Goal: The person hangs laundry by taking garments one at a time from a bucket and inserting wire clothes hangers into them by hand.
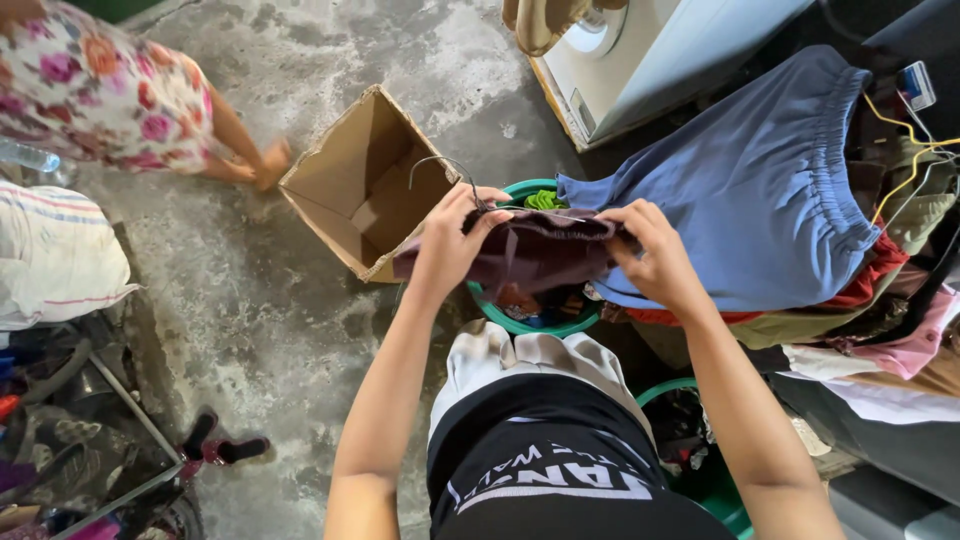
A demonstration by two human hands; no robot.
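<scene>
Both my hands hold a dark maroon garment (540, 255) stretched between them above a green basket (530, 322). My left hand (455, 235) grips its left end together with a thin wire hanger (445, 170). My right hand (655, 255) pinches the garment's right end. Just right of my right hand, a blue pair of shorts (760, 190) with an elastic waistband lies over a pile of clothes (880, 320).
An open cardboard box (365, 185) lies on the concrete floor left of the basket. A washing machine (640, 55) stands at the top. Another person in a floral dress (110, 90) crouches top left. A second green basket (700, 460) sits lower right. Clutter fills the lower left.
</scene>
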